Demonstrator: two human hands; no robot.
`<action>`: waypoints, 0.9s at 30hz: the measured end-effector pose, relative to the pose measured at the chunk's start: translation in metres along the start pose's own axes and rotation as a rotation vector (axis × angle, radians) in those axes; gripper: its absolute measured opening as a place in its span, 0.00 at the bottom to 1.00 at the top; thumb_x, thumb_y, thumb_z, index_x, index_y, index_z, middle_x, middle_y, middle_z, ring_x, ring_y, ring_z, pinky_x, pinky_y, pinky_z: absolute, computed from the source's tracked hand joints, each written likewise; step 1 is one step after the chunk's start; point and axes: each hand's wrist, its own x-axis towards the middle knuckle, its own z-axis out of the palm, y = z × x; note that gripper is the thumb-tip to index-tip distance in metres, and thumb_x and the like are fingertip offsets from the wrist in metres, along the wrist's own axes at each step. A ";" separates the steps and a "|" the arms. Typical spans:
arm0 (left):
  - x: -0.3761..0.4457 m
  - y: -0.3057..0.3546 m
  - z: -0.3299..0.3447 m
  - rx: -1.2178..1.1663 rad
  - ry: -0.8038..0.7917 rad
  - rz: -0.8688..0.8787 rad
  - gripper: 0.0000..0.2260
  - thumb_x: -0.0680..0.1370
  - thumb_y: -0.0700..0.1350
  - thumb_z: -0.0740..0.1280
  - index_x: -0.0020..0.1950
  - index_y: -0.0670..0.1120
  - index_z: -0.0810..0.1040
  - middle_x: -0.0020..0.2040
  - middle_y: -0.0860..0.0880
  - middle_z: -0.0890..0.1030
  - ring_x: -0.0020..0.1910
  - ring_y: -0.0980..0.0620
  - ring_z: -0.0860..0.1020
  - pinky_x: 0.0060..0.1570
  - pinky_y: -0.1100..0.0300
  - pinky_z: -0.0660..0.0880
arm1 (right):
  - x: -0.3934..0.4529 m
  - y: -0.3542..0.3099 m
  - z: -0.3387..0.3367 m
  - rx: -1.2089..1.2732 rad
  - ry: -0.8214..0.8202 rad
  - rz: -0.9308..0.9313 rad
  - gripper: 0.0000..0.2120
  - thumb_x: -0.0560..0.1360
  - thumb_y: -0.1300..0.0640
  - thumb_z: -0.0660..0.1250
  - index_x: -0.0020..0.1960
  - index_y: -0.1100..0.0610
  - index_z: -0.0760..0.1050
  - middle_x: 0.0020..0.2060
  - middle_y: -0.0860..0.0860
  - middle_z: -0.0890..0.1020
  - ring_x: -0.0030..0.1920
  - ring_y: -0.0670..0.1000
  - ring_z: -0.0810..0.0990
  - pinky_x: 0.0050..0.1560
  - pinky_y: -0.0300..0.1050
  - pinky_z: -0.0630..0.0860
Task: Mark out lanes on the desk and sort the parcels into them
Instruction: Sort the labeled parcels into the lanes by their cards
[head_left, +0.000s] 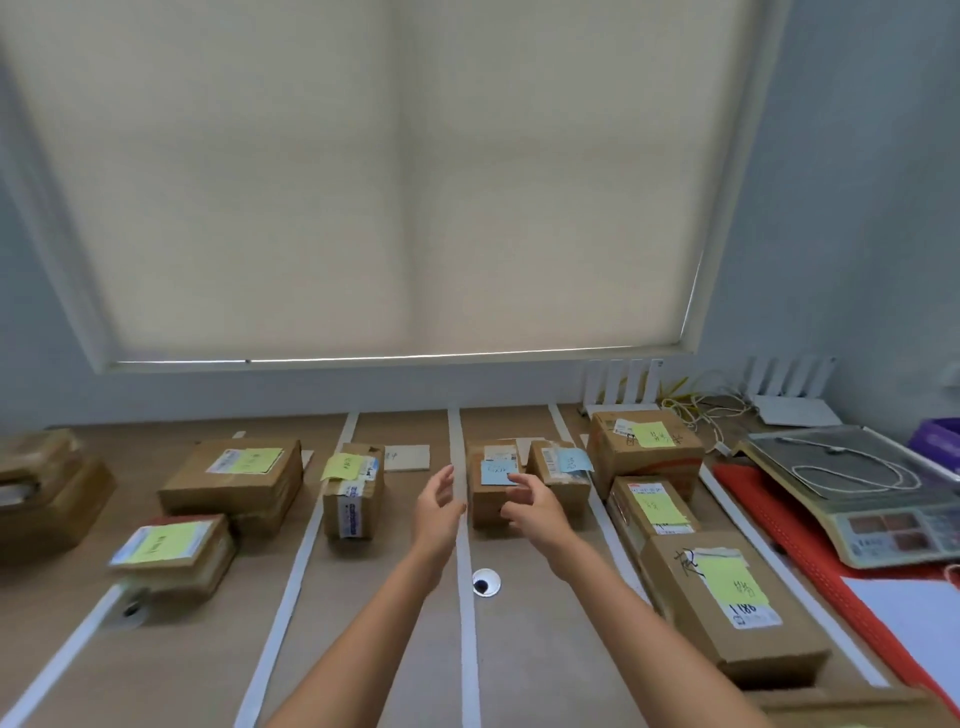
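White tape strips (296, 566) mark lanes across the wooden desk (374, 634). Cardboard parcels with sticky notes lie in the lanes. A small parcel with a blue note (491, 488) sits in the lane right of centre, a second blue-note parcel (563, 470) beside it. My left hand (436, 506) hovers open just left of the first one, over a tape strip. My right hand (530, 506) is open in front of that parcel, fingers loosely bent, holding nothing. Parcels with yellow notes lie at the left (236, 480), centre left (353, 488) and right (727, 603).
A weighing scale (878, 514) with a white cable stands at the right on a red mat (769, 519). White routers and cables stand at the back right. A cable hole (485, 583) sits in the desk. More boxes (47, 488) are stacked at the far left.
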 end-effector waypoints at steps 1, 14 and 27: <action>-0.009 -0.001 -0.016 0.002 -0.008 0.000 0.23 0.78 0.33 0.58 0.72 0.47 0.65 0.70 0.46 0.69 0.68 0.49 0.67 0.58 0.60 0.67 | -0.010 -0.007 0.014 0.001 0.006 -0.002 0.24 0.75 0.64 0.63 0.69 0.52 0.65 0.57 0.50 0.73 0.53 0.46 0.72 0.49 0.38 0.75; -0.064 -0.004 -0.191 0.045 -0.061 -0.006 0.26 0.78 0.33 0.58 0.74 0.47 0.60 0.68 0.44 0.70 0.62 0.51 0.69 0.58 0.57 0.68 | -0.093 -0.031 0.157 0.019 0.012 -0.011 0.28 0.74 0.64 0.64 0.71 0.53 0.61 0.60 0.54 0.73 0.55 0.50 0.74 0.58 0.50 0.75; -0.086 -0.044 -0.241 0.108 -0.058 -0.120 0.28 0.77 0.36 0.62 0.75 0.49 0.57 0.70 0.45 0.67 0.68 0.47 0.67 0.63 0.54 0.68 | -0.108 -0.036 0.236 -0.030 -0.115 -0.080 0.29 0.74 0.66 0.64 0.72 0.55 0.60 0.62 0.55 0.72 0.61 0.53 0.73 0.62 0.51 0.74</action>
